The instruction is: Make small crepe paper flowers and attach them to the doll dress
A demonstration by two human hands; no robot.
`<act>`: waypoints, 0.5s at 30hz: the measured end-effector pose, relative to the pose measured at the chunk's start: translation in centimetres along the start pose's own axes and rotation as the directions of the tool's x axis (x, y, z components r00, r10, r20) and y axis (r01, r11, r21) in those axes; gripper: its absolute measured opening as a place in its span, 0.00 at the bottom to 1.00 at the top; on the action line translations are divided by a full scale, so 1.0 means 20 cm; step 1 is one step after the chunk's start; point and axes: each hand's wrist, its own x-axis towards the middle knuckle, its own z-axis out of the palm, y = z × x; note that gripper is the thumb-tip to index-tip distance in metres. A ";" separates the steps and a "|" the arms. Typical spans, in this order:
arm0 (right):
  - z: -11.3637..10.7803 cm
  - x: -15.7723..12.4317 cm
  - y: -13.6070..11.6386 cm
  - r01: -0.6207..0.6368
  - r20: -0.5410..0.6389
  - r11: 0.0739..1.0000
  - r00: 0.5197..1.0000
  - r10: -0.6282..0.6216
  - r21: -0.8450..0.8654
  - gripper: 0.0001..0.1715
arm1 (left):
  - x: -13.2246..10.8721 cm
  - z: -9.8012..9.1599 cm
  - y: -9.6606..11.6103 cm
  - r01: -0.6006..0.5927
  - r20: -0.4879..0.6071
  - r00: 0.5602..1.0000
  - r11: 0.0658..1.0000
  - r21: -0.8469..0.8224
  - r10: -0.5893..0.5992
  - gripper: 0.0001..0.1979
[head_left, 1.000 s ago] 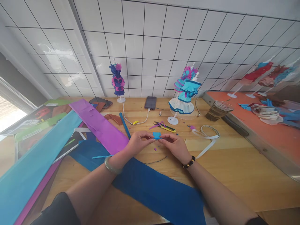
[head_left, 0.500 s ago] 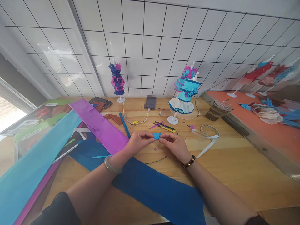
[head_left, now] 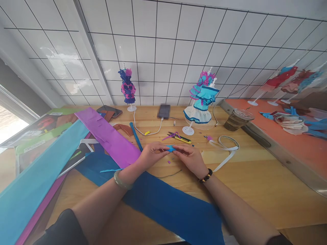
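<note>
A small piece of bright blue material (head_left: 170,148) is pinched between both hands above the table's middle. My left hand (head_left: 152,153) grips its left end with thumb and fingers. At its right end, my right hand (head_left: 188,157) does the same, and the fingertips cover much of the piece. Beneath my left wrist lies a wide dark blue strip (head_left: 166,200), with a purple strip (head_left: 109,136) running up and left from it. Just beyond the hands are yellow-handled thread snips (head_left: 182,137) with a thin purple scrap (head_left: 170,136) over them.
Small dress forms in blue-and-pink (head_left: 128,86) and turquoise-and-white (head_left: 200,105) outfits stand by the tiled wall. A white ribbon coil (head_left: 230,146) and a dark cup (head_left: 237,119) are to the right. A light blue strip (head_left: 43,166) crosses the left side. A cabled dark device (head_left: 164,111) lies behind.
The blue piece has been folded or bunched smaller between my fingers, and less of it shows. My fingertips have drawn slightly closer together. Everything else stays in place.
</note>
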 end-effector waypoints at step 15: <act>-0.01 0.00 0.00 0.101 0.050 0.977 0.994 -0.093 -0.186 0.07 | 0.00 0.01 -0.01 0.010 0.005 1.000 0.994 0.109 -0.010 0.08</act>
